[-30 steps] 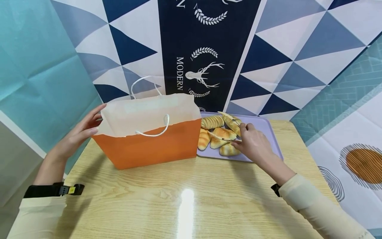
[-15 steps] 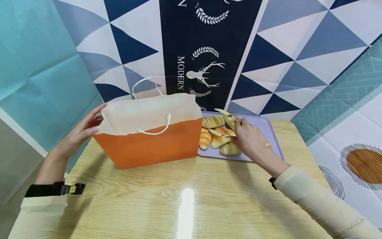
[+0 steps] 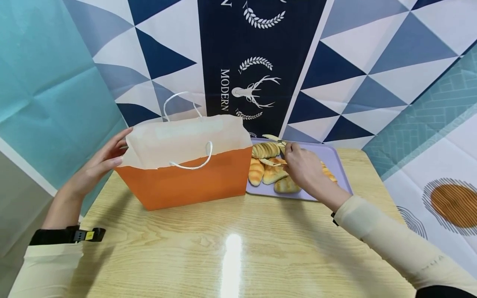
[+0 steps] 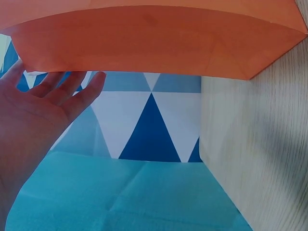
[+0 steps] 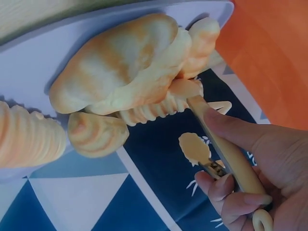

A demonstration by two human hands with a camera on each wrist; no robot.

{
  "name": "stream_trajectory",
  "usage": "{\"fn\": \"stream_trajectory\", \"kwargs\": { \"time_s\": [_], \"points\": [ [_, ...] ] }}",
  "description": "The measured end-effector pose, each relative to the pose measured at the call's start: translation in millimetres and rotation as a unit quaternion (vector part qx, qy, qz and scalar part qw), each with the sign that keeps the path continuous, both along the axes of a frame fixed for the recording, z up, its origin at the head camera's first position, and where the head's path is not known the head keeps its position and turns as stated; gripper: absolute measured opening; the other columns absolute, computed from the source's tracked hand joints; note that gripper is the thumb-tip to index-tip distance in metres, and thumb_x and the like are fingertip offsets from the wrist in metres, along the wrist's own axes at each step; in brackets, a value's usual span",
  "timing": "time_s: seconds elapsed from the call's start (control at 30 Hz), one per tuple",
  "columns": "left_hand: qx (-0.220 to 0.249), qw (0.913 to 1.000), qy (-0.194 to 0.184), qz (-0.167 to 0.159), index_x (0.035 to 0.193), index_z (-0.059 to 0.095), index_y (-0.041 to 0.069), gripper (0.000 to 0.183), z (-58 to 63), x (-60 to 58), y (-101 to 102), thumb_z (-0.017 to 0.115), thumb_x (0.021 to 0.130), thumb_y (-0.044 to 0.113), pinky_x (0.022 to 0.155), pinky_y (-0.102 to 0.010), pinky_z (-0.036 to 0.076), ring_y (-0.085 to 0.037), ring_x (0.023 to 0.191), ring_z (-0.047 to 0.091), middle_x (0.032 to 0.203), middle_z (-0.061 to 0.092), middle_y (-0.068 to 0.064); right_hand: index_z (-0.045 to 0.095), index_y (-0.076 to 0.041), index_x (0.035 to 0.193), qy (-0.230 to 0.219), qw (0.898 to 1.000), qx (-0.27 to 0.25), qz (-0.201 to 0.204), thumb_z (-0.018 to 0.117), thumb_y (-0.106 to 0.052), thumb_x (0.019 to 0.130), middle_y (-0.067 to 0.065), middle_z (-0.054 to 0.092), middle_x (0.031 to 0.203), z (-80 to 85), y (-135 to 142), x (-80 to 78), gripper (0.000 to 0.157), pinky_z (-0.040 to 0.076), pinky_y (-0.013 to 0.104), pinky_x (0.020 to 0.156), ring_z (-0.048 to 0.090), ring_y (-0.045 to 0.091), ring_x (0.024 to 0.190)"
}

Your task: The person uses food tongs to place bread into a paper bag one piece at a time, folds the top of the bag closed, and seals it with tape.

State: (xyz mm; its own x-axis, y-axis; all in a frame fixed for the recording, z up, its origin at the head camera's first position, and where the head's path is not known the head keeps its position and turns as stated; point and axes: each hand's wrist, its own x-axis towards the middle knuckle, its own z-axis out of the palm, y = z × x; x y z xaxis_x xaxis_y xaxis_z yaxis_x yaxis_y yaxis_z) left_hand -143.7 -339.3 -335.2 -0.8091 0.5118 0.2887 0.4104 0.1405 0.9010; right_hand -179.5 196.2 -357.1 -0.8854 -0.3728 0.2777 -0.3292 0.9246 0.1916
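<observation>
My right hand (image 3: 303, 165) grips a pair of light-coloured tongs (image 5: 233, 161), thumb on one arm and fingers curled round the other. The tongs' tips are spread apart over several bread rolls (image 3: 265, 150) on a lilac tray (image 3: 337, 165). In the right wrist view nothing shows between the tips. An orange paper bag (image 3: 193, 182) stands upright left of the tray, its white inside showing at the top. My left hand (image 3: 95, 165) touches the bag's left side with spread, fairly straight fingers. The left wrist view shows those fingertips along the bag's edge.
White cord handles (image 3: 191, 167) stick out from the bag's front and back. The bag's right side hides the tray's left end. Behind the wooden table (image 3: 179, 248) hangs a patterned cloth (image 3: 257, 49), close to the bag and tray.
My right hand has shifted left with the tongs, whose tips now lie nearer the bag. A bread roll at the tray's right has come into view behind my wrist. My left hand has stayed put.
</observation>
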Motion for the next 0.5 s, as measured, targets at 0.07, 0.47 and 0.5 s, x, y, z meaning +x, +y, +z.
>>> {"fn": "stream_trajectory", "kwargs": {
  "time_s": [0.07,0.47,0.5],
  "points": [
    [0.0,1.0,0.0,0.002,0.161,0.011,0.016,0.067,0.2,-0.3,-0.5,0.031,0.099,0.003,0.098,-0.022,0.035,-0.029,0.132,0.033,0.152,0.031,-0.013,0.057,0.011,0.112,-0.001,1.0,0.004,0.002,0.085,-0.023,0.076,0.022,0.061,0.092,-0.3,-1.5,-3.8,0.057,0.054,0.05,0.049,0.062,0.036,0.063],
    [0.002,1.0,-0.004,0.004,0.161,0.011,0.015,0.066,0.5,-0.7,-1.5,0.031,0.098,0.003,0.098,-0.025,0.034,-0.029,0.132,0.033,0.152,0.031,-0.013,0.065,0.006,0.097,-0.01,1.0,0.014,0.007,0.085,-0.023,0.075,0.016,0.063,0.087,-5.3,-5.2,-16.5,0.041,0.055,0.053,0.05,0.063,0.038,0.067],
    [0.001,1.0,-0.005,0.005,0.161,0.011,0.015,0.066,0.4,-0.7,-1.6,0.031,0.098,0.003,0.097,-0.025,0.034,-0.029,0.132,0.033,0.152,0.031,-0.013,0.065,0.005,0.095,-0.011,1.0,0.013,0.007,0.085,-0.022,0.075,0.016,0.063,0.087,-5.6,-5.3,-16.7,0.04,0.055,0.053,0.051,0.063,0.038,0.067]
  ]
}}
